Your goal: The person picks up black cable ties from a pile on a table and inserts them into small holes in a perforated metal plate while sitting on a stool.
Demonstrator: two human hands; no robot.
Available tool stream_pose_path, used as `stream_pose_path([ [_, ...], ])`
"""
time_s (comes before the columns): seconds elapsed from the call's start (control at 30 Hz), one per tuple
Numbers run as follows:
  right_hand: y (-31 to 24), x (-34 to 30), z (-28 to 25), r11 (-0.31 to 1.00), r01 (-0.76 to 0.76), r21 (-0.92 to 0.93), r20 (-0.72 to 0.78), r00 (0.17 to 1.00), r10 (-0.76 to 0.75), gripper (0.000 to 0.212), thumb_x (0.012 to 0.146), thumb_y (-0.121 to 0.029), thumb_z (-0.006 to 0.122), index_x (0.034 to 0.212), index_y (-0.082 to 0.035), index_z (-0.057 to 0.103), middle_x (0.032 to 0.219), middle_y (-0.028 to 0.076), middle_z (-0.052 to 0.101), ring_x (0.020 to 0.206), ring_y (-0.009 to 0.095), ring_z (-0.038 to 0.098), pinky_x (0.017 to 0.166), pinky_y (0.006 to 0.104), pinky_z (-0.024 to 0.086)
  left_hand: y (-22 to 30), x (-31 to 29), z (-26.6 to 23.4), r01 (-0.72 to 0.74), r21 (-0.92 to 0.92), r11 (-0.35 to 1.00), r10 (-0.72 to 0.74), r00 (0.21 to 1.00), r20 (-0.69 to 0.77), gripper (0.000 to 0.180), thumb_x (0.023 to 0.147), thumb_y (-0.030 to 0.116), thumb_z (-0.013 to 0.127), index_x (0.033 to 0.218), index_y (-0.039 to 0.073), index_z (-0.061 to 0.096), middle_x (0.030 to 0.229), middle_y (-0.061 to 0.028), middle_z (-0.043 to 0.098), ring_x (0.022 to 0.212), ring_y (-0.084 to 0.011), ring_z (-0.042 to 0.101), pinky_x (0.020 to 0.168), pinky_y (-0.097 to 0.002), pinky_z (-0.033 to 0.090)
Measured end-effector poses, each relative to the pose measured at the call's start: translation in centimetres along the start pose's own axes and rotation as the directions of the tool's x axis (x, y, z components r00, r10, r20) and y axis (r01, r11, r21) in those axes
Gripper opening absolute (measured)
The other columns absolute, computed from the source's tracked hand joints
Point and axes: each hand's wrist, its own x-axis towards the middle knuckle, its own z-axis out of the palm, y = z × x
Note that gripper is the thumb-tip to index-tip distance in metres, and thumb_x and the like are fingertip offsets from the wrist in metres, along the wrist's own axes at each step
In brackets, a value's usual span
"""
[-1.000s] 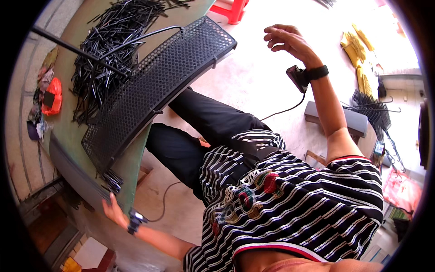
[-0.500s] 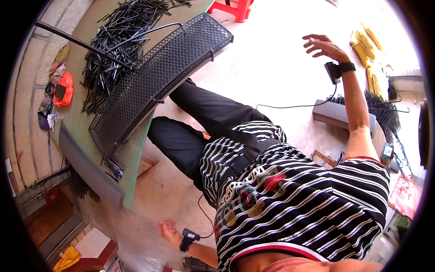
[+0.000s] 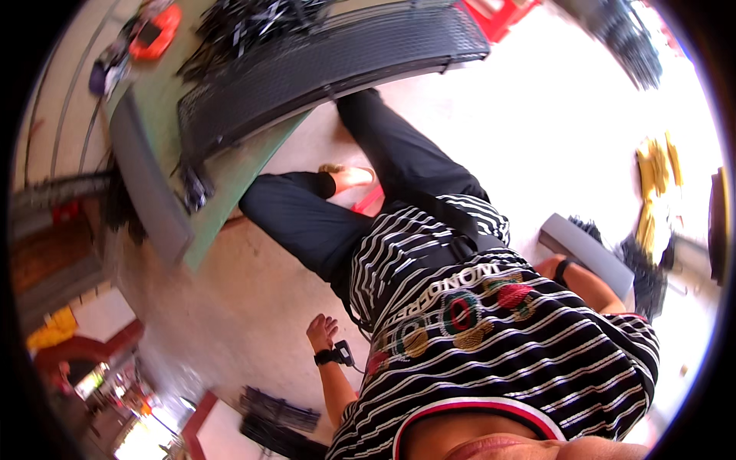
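My left hand (image 3: 322,330) hangs in the air to the left of my striped shirt, fingers loosely apart, with nothing in it. A black strap with a small box sits on that wrist. My right hand (image 3: 549,266) is low by my right side, close to a grey curved panel (image 3: 589,253); the shirt hides its fingers, so whether it holds or touches anything does not show. Beyond my knees, a long black mesh rack (image 3: 307,73) lies on the green tabletop (image 3: 257,157), with a heap of thin black rods (image 3: 253,27) behind it.
Another grey curved panel (image 3: 149,176) leans at the table's left end. A red stool (image 3: 502,17) stands beyond the rack. Yellow bundles (image 3: 654,192) lie on the floor at right, dark wire racks (image 3: 280,418) at lower left. An orange bag (image 3: 157,31) is at upper left.
My view has turned, shifting the table up. My right arm has dropped from being stretched out to beside my body. My left hand has come nearer my waist.
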Motion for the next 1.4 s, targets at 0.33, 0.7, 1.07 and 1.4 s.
stream_pose_path([
  [0.33,-2.3,-2.4,-0.5,0.847,0.376,0.375,-0.481,0.86,-0.168,0.048,0.076,-0.03,0.06,0.115,-0.004,0.052,0.097,0.009,0.061,0.083,0.02,0.06,0.067,0.0342,0.049,-30.3,3.1,2.6,-0.723,0.285,0.629,0.455,0.64,0.619,0.005,0.08,0.015,0.057,0.081,0.01,0.058,0.07,-0.0015,0.058,0.051,-0.0133,0.055,0.044,-0.023,0.042],
  [0.7,-2.5,-16.2,-15.7,0.338,0.941,0.012,-0.925,0.139,-0.354,0.035,0.084,-0.026,0.058,0.108,0.0,0.056,0.089,0.01,0.063,0.081,0.021,0.064,0.061,0.0302,0.051,-15.9,-3.1,5.7,0.199,0.057,0.978,-0.206,0.908,0.365,0.003,0.079,0.011,0.055,0.08,0.009,0.058,0.069,-0.0015,0.056,0.052,-0.0139,0.055,0.044,-0.0223,0.041],
  [1.07,-4.2,-31.1,-17.3,-0.167,0.972,-0.166,-0.954,-0.201,-0.221,0.042,0.094,-0.025,0.043,0.127,0.001,0.042,0.121,0.02,0.052,0.114,0.028,0.051,0.097,0.0373,0.042,14.0,-6.0,3.5,-0.559,-0.024,0.829,0.553,0.811,0.192,0.024,0.085,0.007,0.056,0.109,0.007,0.054,0.083,-0.0055,0.058,0.07,-0.0143,0.058,0.056,-0.0244,0.048],
  [1.4,-12.1,-42.4,-3.0,-0.444,0.508,-0.738,-0.433,-0.862,-0.266,0.037,0.091,-0.021,0.048,0.116,0.007,0.049,0.11,0.024,0.056,0.097,0.034,0.06,0.085,0.0409,0.05,31.7,-36.9,24.9,-0.98,-0.198,-0.031,0.469,-0.189,0.863,0.036,0.088,0.008,0.053,0.123,0.0,0.049,0.096,-0.007,0.059,0.086,-0.0136,0.057,0.079,-0.0248,0.045],
])
